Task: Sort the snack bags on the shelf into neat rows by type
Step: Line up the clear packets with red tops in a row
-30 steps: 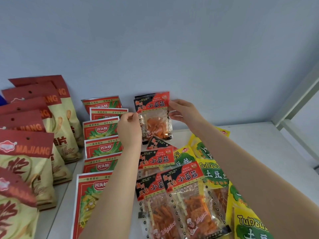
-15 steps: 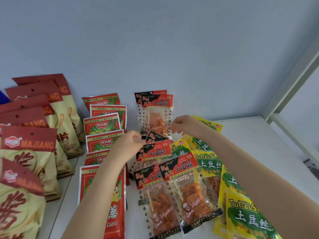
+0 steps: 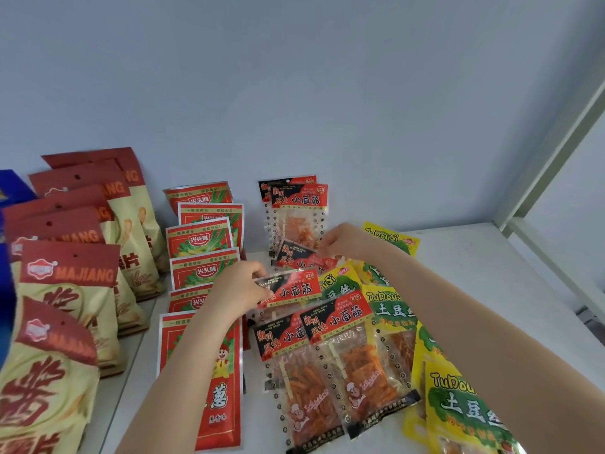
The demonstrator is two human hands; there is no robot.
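Snack bags stand and lie in rows on a white shelf, in front of a pale blue wall. The left hand pinches, between thumb and curled fingers, the upper left corner of a clear bag of orange strips with a red-and-black header. This bag is in the middle row, partly over two flat bags of the same type nearer to the person. The right hand has its fingers curled down at a tilted bag of the same type just behind (this part is blurred, so I cannot tell if it really holds it). Two more such bags lean on the wall. Yellow-and-green potato bags lie under the right forearm. Red foil bags with green onion pictures make the next row on the left, and beige-and-red MAJIANG bags stand further left.
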